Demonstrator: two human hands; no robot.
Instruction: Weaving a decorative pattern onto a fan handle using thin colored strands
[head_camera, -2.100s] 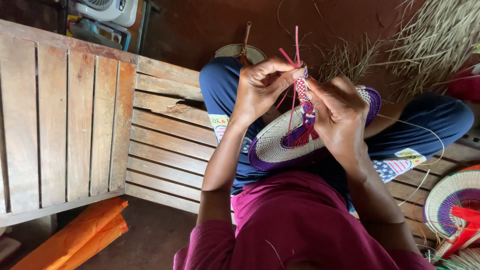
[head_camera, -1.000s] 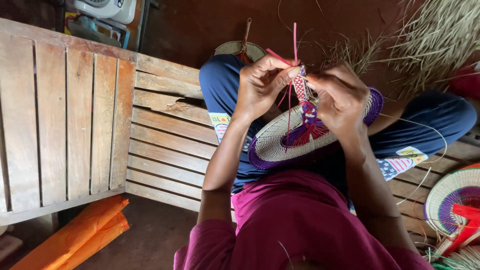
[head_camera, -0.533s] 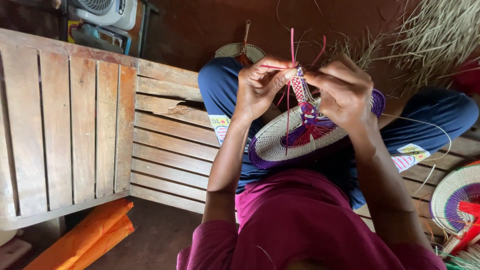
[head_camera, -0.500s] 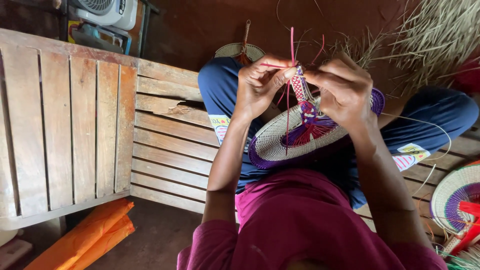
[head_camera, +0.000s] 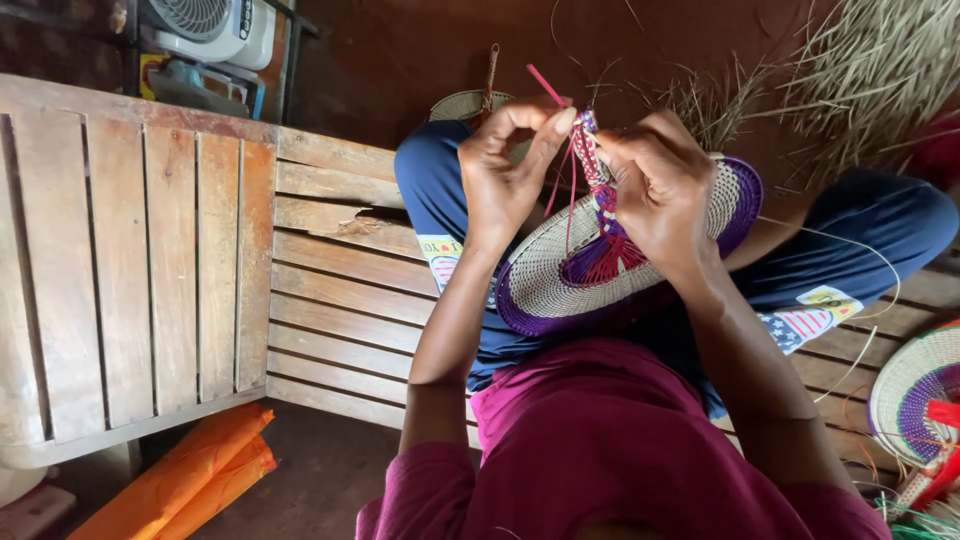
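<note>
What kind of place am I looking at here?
Probably a home or small craft workshop for hand weaving. A bundle of dried grass lies by the earthen floor, the hands work a woven fan on the lap, and another fan lies on the slatted wooden bench.

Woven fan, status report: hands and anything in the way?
Left hand pinching pink strand. Right hand gripping woven fan at its handle. Nothing in the way.

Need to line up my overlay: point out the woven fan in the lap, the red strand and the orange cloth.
woven fan (head_camera: 545, 280), head view, pale woven face.
red strand (head_camera: 545, 85), head view, free upper end.
orange cloth (head_camera: 180, 475), head view, middle of fold.
</note>
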